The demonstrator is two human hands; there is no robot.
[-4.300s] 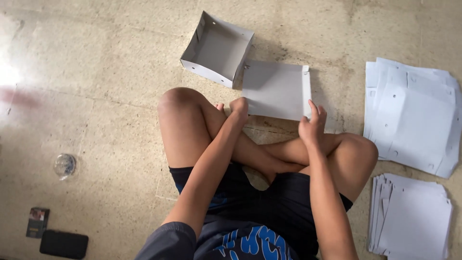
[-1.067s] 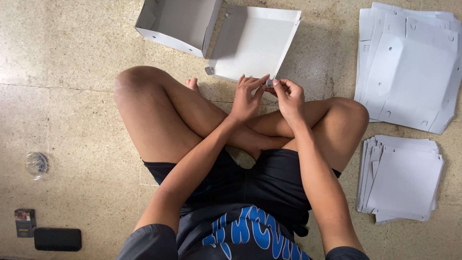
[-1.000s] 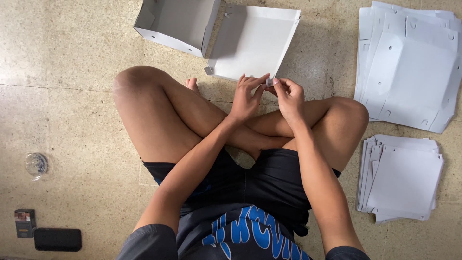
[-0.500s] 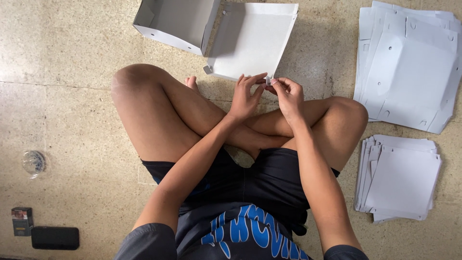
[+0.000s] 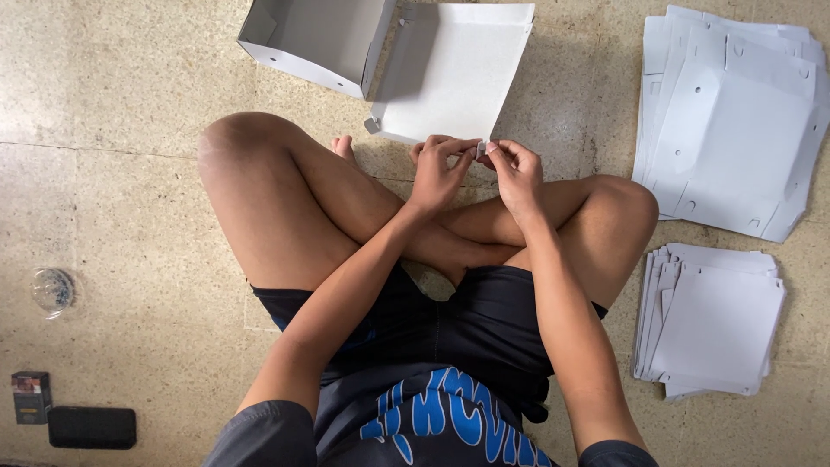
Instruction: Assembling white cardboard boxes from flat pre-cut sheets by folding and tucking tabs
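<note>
A white cardboard box, partly folded, lies on the floor in front of my crossed legs. Its far half stands up with raised walls, the near half lies flatter. My left hand and my right hand meet at the box's near right corner. The fingertips of both hands pinch a small tab there.
Two stacks of flat white cardboard blanks lie on the right: a large one at the top right and a smaller one beside my right knee. On the left floor sit a glass, a small packet and a black phone.
Since the oldest frame the box has come closer and both hands have moved from its two near corners to its near right corner. Over the last second they barely shift.
</note>
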